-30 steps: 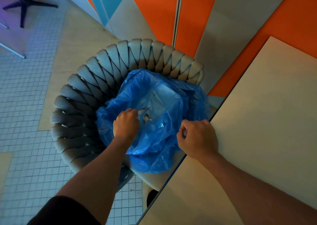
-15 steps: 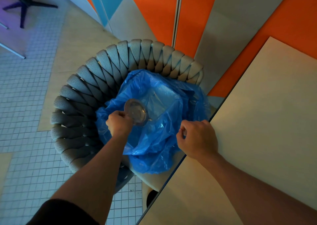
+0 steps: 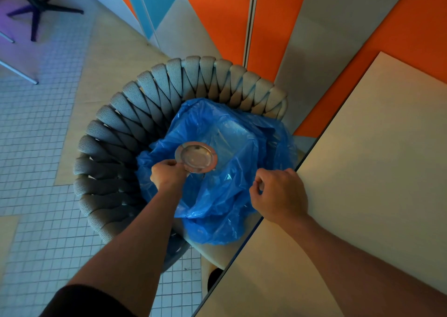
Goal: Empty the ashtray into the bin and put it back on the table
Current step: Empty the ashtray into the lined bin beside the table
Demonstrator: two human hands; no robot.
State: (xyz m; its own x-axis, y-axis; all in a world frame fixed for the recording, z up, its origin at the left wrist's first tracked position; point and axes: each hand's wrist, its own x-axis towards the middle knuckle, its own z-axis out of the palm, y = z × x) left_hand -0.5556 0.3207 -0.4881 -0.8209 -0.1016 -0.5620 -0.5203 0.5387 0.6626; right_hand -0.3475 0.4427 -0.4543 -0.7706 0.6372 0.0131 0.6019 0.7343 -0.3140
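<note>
Ashtray [image 3: 196, 156], hollow up, pinched at its near rim by left fingers [image 3: 169, 165]; right fingers [image 3: 263, 186] grip the blue bag [image 3: 225, 196]; no writing legible.

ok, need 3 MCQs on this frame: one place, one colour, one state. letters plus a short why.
1. Where is the ashtray?
A. on the table
B. held over the bin bag
C. on the floor

2. What colour is the bin bag?
A. black
B. white
C. blue

3. How is the ashtray turned?
A. bowl facing up, looking empty
B. flipped face down
C. piled with butts

Answers:
1 B, the left hand grips its rim above the bag's opening, while the table is bare.
2 C, the plastic is blue against the grey woven chair.
3 A, its shiny inner dish faces the camera with nothing visible in it.
The right hand pinches the bag's edge.
</note>
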